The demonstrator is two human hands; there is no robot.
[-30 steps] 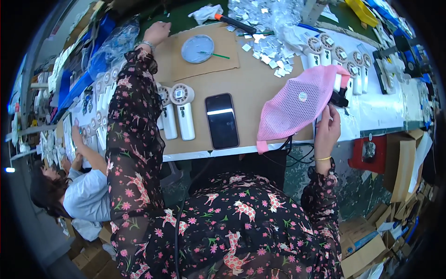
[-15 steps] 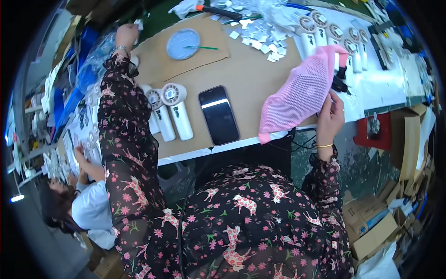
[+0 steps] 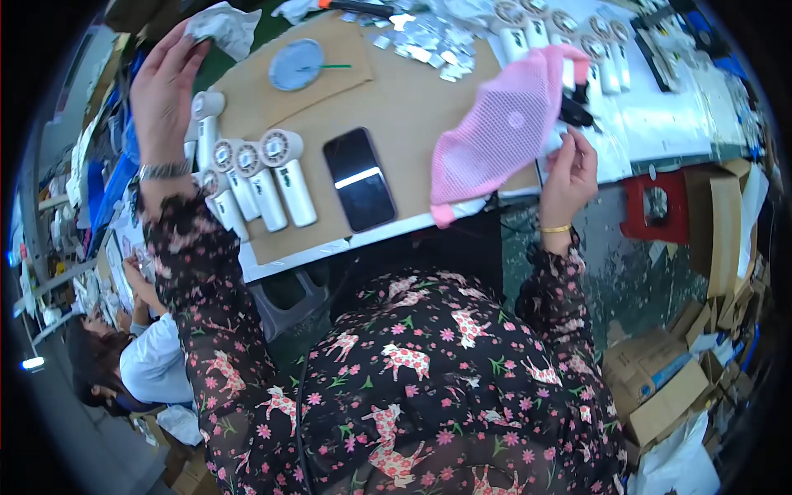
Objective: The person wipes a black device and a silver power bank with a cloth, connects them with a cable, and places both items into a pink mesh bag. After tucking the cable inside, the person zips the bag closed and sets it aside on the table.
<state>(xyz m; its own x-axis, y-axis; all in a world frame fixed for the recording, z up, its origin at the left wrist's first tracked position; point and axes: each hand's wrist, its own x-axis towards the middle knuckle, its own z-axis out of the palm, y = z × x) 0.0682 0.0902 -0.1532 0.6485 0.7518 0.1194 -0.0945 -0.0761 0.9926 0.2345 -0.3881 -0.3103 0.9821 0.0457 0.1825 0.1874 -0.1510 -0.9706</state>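
Observation:
Raised at the far left, my left hand (image 3: 165, 99) pinches a crumpled white tissue or cloth (image 3: 227, 29) between its fingers. Just below it stand several white handheld fans (image 3: 285, 169), lying side by side on the brown board. My right hand (image 3: 569, 177) is beside the right end of the pink mesh fabric (image 3: 503, 132), its thumb and forefinger drawn together; whatever is between them is too small to make out. Black tools or clips (image 3: 577, 111) lie just beyond those fingertips. Between both hands, a dark smartphone (image 3: 360, 181) rests on the board.
A round grey-white dish (image 3: 295, 64) with a green stick sits on cardboard. Small white squares (image 3: 429, 45) are scattered at the back, with more fans (image 3: 606, 62) at the right. A red stool (image 3: 656, 206) and cartons (image 3: 652, 371) stand right; another person (image 3: 153, 355) sits left.
My left hand has come up and nearer, now with the crumpled white piece in it. My right hand stays by the pink mesh. The whole view has shifted slightly.

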